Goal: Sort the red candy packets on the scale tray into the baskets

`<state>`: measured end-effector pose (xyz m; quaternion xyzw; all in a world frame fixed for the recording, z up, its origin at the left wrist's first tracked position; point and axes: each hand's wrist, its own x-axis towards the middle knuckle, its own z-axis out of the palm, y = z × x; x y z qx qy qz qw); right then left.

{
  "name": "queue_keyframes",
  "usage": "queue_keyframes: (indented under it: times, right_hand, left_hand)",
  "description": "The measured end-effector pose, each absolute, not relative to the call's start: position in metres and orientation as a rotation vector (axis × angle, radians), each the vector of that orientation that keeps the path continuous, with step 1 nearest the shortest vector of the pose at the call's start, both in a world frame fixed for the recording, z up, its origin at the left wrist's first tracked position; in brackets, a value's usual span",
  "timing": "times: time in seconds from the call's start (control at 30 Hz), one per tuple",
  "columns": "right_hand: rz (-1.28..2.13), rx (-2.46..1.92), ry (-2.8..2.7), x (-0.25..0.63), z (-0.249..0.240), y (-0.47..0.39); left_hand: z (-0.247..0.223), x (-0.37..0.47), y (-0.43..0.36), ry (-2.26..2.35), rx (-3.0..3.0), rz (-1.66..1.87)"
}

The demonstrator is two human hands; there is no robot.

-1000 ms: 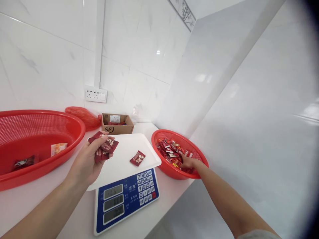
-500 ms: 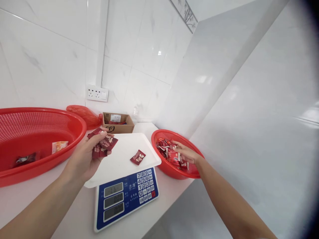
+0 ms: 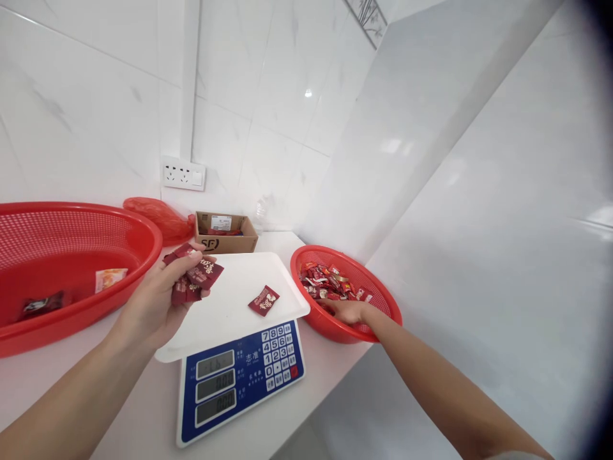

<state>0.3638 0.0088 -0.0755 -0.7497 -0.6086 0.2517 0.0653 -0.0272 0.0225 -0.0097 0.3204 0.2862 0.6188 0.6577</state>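
Your left hand (image 3: 158, 300) grips a bunch of red sachets (image 3: 194, 275) over the scale's white tray (image 3: 230, 306), where one sachet (image 3: 264, 300) lies. Farther right, your right hand (image 3: 349, 312) reaches into the small red basket (image 3: 383, 300); its grip is unclear.

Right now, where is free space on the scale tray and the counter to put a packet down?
The white scale tray is bare except one red packet. Counter is bare in front of the large red basket. The small red basket is crowded with packets and the right hand; the left hand holds packets.
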Motion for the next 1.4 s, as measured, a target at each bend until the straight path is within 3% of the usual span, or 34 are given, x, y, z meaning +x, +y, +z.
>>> queue_keyframes:
  times: [0.23,0.73,1.13,1.4]
  right_hand:
    - [0.839,-2.296,-1.867,0.363,-0.071,0.01]
    - [0.311,-2.099,-1.374,0.352,-0.031,0.017]
    - [0.75,-1.299,-1.493,0.187,-0.005,0.006]
    - [0.789,-0.981,-1.35,0.14,-0.008,0.02]
  left_hand:
    - [-0.009,-0.026,0.023,0.669,0.717,1.4]
    - [-0.017,-0.028,0.026,0.674,0.758,1.337]
    - [-0.028,-0.011,0.013,0.619,0.939,0.888]
    - [-0.024,-0.023,0.017,0.548,0.897,1.097]
